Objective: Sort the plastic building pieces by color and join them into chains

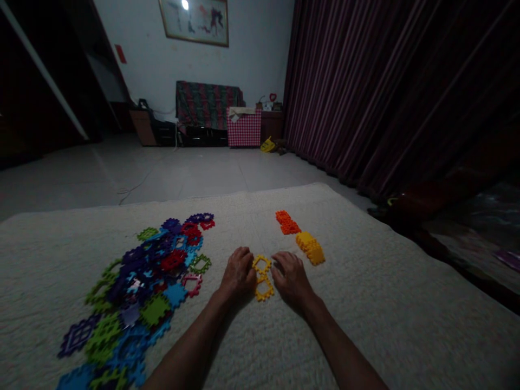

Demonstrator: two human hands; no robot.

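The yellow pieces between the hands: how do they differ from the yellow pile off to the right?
The yellow pieces are open frames; the yellow pile shows solid faces. The pieces lie flat, one nearer than the other; the pile's overlap closely. The pieces sit between the left hand and right hand; the pile lies apart from both. Both have toothed edges.

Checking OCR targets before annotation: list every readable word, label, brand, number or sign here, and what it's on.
No readable text.
Framed picture on the wall: marks too blurred to read.
Red strip on the wall: too small to tell whether it bears writing.
Yellow toothed frame tiles between left hand and right hand: no lettering visible.
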